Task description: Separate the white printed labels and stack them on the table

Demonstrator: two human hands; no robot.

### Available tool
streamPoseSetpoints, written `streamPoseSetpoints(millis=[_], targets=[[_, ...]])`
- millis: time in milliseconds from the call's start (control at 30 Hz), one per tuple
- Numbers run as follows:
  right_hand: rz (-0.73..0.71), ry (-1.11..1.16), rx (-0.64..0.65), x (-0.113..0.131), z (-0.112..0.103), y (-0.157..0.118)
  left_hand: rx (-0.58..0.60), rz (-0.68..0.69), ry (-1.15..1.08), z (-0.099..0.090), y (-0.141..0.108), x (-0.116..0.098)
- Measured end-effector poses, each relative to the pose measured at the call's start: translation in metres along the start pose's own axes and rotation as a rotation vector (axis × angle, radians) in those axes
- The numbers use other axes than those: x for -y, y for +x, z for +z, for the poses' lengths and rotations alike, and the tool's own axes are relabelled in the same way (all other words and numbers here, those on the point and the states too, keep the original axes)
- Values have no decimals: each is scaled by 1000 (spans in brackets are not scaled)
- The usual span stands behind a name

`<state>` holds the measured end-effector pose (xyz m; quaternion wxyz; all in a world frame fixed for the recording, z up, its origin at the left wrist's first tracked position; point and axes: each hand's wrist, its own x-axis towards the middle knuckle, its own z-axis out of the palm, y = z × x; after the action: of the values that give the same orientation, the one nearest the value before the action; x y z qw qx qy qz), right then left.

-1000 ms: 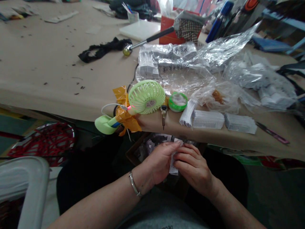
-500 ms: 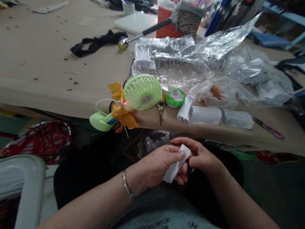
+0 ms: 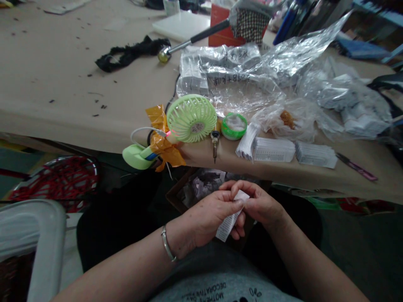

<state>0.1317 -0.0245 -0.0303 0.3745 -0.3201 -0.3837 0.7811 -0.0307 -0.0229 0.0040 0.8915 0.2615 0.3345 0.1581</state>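
Note:
My left hand (image 3: 217,214) holds a small white printed label (image 3: 227,228), thumb on top and fingers curled beneath. Whether it is one label or a thin stack, I cannot tell. At the label's upper end, my right hand (image 3: 262,204) pinches the corner between thumb and fingers. Both hands are over my lap, below the table edge. On the table in front of them lie stacks of similar labels (image 3: 273,150), with another stack (image 3: 315,154) to the right and a fanned bundle (image 3: 247,141) to the left.
A green fan (image 3: 192,118) is taped at the table edge, beside a soldering iron (image 3: 215,144) whose tip points toward me. A green round tub (image 3: 234,126), plastic bags (image 3: 286,119) and a small pink-handled cutter (image 3: 357,166) lie nearby. Below stands a box of paper scraps (image 3: 204,184).
My right hand has moved left and closed its thumb and fingers on the label's upper end. The left hand keeps its hold. The view has shifted slightly.

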Motion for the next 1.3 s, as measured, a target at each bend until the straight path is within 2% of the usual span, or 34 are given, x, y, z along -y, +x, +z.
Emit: streamPoseSetpoints(millis=[100,233,300,400,500,667,800,900,1067,1200,1300], targets=[[-67,-241,-87,3,4,-4,-67,24,-14,0,-1,-1],[-353,-847,-274,7,12,-10,-171,81,-10,-1,-5,-4],[-460,-1076,-307,8,15,-11,-196,102,-12,-1,-6,-5],[-495,-1213,-297,7,19,-10,-208,111,-13,-1,-8,-6],[-484,-1141,-333,6,22,-8,-214,130,1,-1,-9,-6],[-298,-666,-420,8,30,3,-255,228,52,-4,-11,-4],[-162,-395,-366,9,39,16,-342,309,129,-6,-12,-3],[-124,-287,-322,8,43,23,-393,361,161,-6,-13,-3],[-169,-362,-364,10,44,33,-433,455,267,-13,-13,-6],[-261,-550,-434,14,43,41,-564,602,479,-22,-14,-13],[-293,-622,-455,16,41,45,-654,658,607,-28,-14,-19]])
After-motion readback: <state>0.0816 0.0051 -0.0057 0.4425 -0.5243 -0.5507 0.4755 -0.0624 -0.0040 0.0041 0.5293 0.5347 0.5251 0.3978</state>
